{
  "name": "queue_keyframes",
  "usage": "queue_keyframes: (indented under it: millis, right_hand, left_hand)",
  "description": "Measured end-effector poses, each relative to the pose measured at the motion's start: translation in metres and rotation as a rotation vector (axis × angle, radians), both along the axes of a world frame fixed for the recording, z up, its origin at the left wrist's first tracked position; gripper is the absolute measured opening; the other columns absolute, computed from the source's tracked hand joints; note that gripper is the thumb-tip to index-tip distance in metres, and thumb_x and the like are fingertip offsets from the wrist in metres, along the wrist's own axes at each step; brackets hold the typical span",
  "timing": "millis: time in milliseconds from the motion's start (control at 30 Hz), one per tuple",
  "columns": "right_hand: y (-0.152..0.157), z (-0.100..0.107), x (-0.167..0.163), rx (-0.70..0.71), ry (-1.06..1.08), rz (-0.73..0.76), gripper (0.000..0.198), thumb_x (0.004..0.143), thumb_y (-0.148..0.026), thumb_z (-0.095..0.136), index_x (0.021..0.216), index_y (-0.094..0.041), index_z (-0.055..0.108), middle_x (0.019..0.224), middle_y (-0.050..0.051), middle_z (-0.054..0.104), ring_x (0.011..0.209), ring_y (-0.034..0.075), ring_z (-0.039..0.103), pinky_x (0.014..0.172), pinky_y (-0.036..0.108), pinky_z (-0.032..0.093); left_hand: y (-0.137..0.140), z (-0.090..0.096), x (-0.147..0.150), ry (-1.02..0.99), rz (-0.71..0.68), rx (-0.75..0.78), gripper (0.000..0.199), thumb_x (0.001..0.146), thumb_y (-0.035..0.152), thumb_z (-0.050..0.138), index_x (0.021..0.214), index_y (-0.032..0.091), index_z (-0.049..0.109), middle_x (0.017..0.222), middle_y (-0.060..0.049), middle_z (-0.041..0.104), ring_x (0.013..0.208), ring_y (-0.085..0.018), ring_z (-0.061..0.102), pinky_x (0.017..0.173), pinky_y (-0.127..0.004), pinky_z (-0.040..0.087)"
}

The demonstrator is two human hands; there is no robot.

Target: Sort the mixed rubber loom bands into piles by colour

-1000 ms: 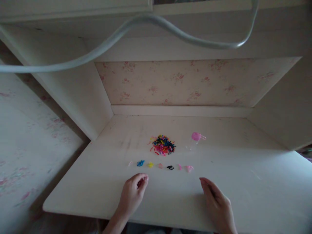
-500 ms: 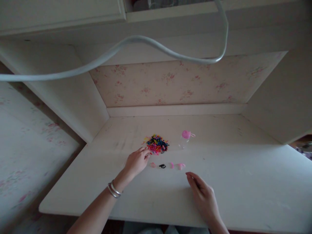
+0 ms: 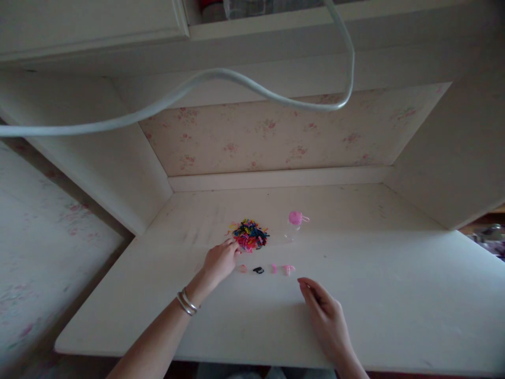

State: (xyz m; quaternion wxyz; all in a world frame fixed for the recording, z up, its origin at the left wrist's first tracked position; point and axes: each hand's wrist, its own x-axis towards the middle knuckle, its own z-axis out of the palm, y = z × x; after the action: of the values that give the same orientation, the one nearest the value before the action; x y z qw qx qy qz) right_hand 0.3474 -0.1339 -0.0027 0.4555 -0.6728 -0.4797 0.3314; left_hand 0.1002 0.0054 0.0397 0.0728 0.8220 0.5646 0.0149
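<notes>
A heap of small multicoloured elastic bands (image 3: 250, 235) lies on the white desk. My left hand (image 3: 221, 260), two silver bangles on its wrist, is at the heap's near left edge with bent fingers drawn together; whatever they pinch is hidden. In front of the heap runs a row of little groups: pale pink bands (image 3: 243, 269), black bands (image 3: 258, 270), bright pink bands (image 3: 273, 268) and light pink bands (image 3: 288, 269). To the right of this row, my right hand (image 3: 325, 316) is closed, thumb and forefinger tips pressed together. Anything between them is too small to make out.
A small clear bottle with a pink lid and loop (image 3: 295, 218) stands right of the heap. A thick white cable (image 3: 221, 75) crosses the upper view. White side panels and an overhead cabinet (image 3: 94, 26) enclose the desk (image 3: 394, 295), with floral wallpaper behind.
The view has shifted slightly, so the desk and things appear a little farther left. Both hands keep nearly the same place and pose, the left still at the heap's edge.
</notes>
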Motion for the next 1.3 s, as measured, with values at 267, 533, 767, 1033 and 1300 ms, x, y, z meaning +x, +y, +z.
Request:
queue_keyframes:
  millis: [267,533,767,1033,1300]
  right_hand:
    - [0.0,-0.001,0.0,0.012,0.0,-0.007,0.038,0.083,-0.05,0.052,0.095,-0.017,0.067,0.083,0.005,0.068,0.085,0.018,0.062,0.067,0.017,0.046]
    - [0.001,0.001,-0.002,0.0,-0.001,-0.026,0.039,0.082,-0.05,0.053,0.095,-0.016,0.068,0.093,0.007,0.07,0.085,0.018,0.063,0.068,0.018,0.047]
    - [0.001,0.004,-0.003,0.002,-0.015,-0.035,0.039,0.082,-0.05,0.052,0.094,-0.016,0.069,0.09,0.007,0.07,0.083,0.019,0.063,0.067,0.019,0.048]
    - [0.001,-0.001,-0.001,-0.005,-0.041,-0.016,0.039,0.083,-0.049,0.051,0.097,-0.016,0.068,0.09,0.006,0.069,0.081,0.017,0.063,0.068,0.019,0.047]
    - [0.004,0.01,-0.017,-0.056,-0.153,0.037,0.043,0.083,-0.054,0.049,0.094,-0.017,0.07,0.066,0.001,0.065,0.055,0.012,0.056,0.049,0.017,0.039]
  left_hand:
    - [-0.006,0.005,-0.002,-0.018,0.003,-0.002,0.018,0.092,0.025,0.04,0.091,0.021,0.058,0.1,-0.003,0.062,0.082,-0.016,0.063,0.067,-0.025,0.043]
    - [-0.033,0.014,0.001,-0.078,-0.07,-0.017,0.025,0.094,0.031,0.038,0.085,0.025,0.06,0.096,0.001,0.063,0.079,-0.014,0.063,0.068,-0.024,0.043]
    - [-0.041,0.005,0.007,-0.095,-0.07,-0.019,0.023,0.093,0.03,0.041,0.086,0.025,0.063,0.092,0.0,0.063,0.076,-0.014,0.064,0.065,-0.024,0.043]
    - [-0.064,0.015,-0.023,-0.412,0.068,0.122,0.023,0.093,0.029,0.04,0.09,0.022,0.062,0.089,-0.002,0.065,0.077,-0.013,0.061,0.073,-0.023,0.044]
    - [-0.116,-0.025,-0.061,-0.732,0.305,0.063,0.03,0.09,0.042,0.044,0.094,0.02,0.064,0.091,-0.006,0.069,0.079,-0.016,0.064,0.071,-0.024,0.051]
